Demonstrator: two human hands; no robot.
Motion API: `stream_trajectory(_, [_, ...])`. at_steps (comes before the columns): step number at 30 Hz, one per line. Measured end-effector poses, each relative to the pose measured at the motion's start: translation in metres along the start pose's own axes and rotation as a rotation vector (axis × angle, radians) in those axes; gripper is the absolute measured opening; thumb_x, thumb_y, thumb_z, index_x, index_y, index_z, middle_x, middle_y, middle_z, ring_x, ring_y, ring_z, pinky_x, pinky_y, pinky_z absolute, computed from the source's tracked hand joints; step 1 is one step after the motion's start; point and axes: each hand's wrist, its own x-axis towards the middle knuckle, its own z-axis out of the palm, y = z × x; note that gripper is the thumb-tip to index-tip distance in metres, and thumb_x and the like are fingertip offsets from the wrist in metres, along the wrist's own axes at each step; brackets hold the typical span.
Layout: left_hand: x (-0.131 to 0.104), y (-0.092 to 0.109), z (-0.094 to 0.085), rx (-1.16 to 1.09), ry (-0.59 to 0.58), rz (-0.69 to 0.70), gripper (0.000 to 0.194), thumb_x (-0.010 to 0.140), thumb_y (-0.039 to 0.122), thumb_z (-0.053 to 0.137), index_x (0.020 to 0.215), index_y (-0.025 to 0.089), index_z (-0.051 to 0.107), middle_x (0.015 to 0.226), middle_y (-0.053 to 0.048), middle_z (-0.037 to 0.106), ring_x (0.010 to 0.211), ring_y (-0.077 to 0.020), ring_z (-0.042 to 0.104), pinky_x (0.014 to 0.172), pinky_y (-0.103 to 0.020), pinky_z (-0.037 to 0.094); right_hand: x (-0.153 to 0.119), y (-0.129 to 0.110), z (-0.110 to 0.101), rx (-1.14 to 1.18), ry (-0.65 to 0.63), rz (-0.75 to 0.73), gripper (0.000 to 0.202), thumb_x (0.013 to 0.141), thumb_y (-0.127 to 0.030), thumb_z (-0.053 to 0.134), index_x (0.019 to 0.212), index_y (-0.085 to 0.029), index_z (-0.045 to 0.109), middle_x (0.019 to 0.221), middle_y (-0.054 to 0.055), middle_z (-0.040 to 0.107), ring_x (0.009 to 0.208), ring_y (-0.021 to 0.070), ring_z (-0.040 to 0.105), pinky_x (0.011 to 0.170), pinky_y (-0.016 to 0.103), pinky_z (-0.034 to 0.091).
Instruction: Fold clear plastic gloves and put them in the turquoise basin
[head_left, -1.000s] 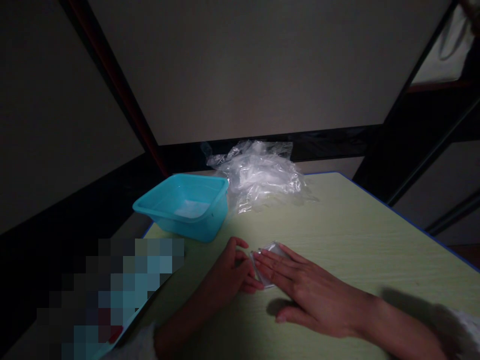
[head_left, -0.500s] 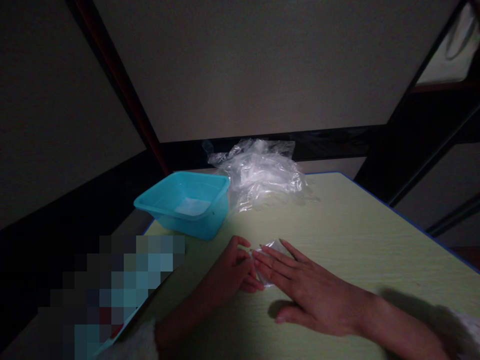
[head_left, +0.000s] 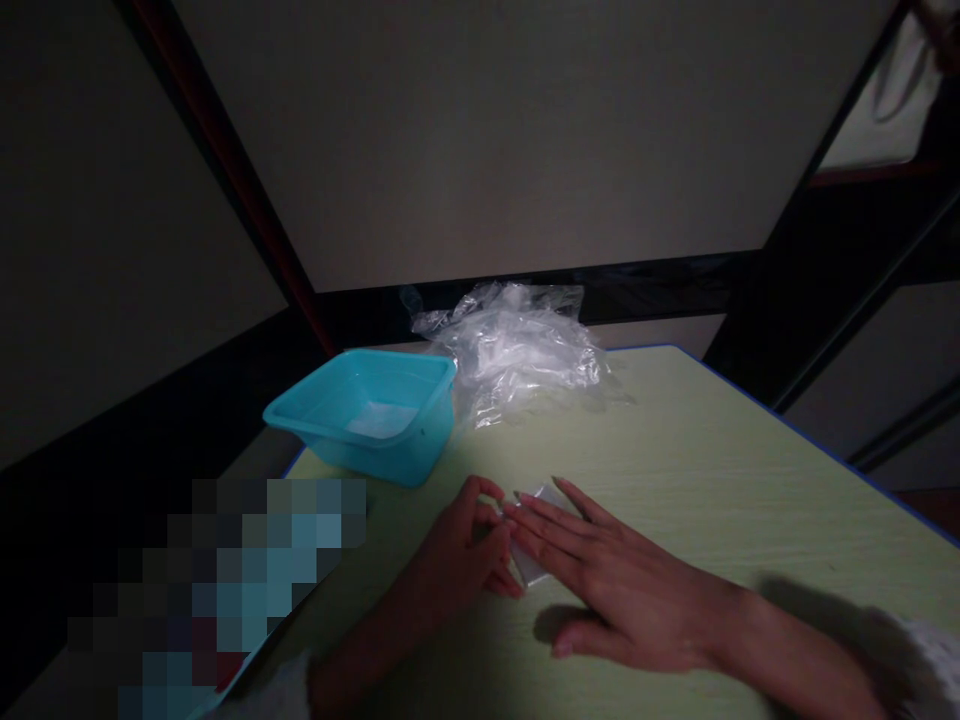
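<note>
A small flat packet with a clear plastic wrap (head_left: 531, 569) lies on the table beneath my fingers. My right hand (head_left: 634, 600) rests flat across it, fingers stretched out and thumb apart, covering much of its surface. At the packet's left edge, my left hand (head_left: 466, 548) has its fingers bent and thumb and forefinger brought together, apparently pinching the wrap. The packet's contents are hard to make out, as it is partly hidden by both hands.
A turquoise plastic basin (head_left: 375, 455) with something pale inside stands at the back left. Beside it is a crumpled heap of clear plastic bags (head_left: 517, 350). The pale table (head_left: 720, 470) has a blue edge. A blurred-out area covers the lower left.
My left fingers have shifted slightly and draw in closer at the packet's left edge. The right hand stays flat on it. The view has moved a little.
</note>
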Motion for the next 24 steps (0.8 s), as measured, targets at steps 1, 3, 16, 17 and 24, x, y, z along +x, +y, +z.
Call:
stream_trajectory(1, [0.0,0.0,0.0,0.046,0.017,0.046,0.02,0.077,0.019,0.043,0.096,0.021,0.037,0.071,0.007,0.05,0.04,-0.0086,0.057,0.04,-0.02,0.045,-0.001,0.001,0.001,-0.013,0.024,-0.007,0.079,0.087,-0.061,0.034,0.143,-0.01,0.013,0.148,0.016,0.016,0.137,0.0255,0.011,0.11,0.053,0.0])
stream_trajectory(3, [-0.002,-0.001,0.001,0.232,0.096,0.188,0.016,0.079,0.019,0.042,0.094,0.021,0.042,0.071,0.005,0.05,0.043,-0.0098,0.056,0.042,-0.022,0.047,-0.002,0.004,0.002,-0.038,0.065,-0.007,0.08,0.086,-0.06,0.036,0.143,-0.01,0.011,0.148,0.016,0.017,0.137,0.0252,0.011,0.11,0.052,0.0])
stream_trajectory(16, [-0.013,-0.033,0.01,1.197,-0.016,0.723,0.063,0.09,0.033,0.041,0.138,-0.001,0.017,0.146,-0.027,0.02,0.137,-0.0309,0.016,0.106,-0.048,0.031,-0.003,0.005,0.004,-0.083,0.05,0.06,0.083,0.085,-0.064,0.033,0.143,-0.009,0.014,0.147,0.019,0.016,0.137,0.0271,0.011,0.109,0.055,0.003])
stream_trajectory(17, [-0.013,-0.034,0.01,1.214,-0.015,0.72,0.064,0.09,0.034,0.04,0.138,-0.002,0.016,0.146,-0.028,0.019,0.137,-0.0313,0.015,0.106,-0.048,0.031,-0.003,0.006,0.004,-0.081,0.05,0.056,0.083,0.085,-0.064,0.033,0.144,-0.009,0.012,0.147,0.02,0.015,0.137,0.0275,0.011,0.109,0.055,0.004])
stream_trajectory(24, [-0.013,-0.034,0.01,1.247,-0.03,0.705,0.064,0.091,0.037,0.037,0.137,-0.003,0.018,0.145,-0.028,0.017,0.137,-0.0323,0.009,0.107,-0.049,0.028,-0.005,0.008,0.009,-0.088,0.053,0.07,0.084,0.085,-0.064,0.034,0.144,-0.012,0.007,0.148,0.019,0.013,0.136,0.029,0.011,0.108,0.057,0.006])
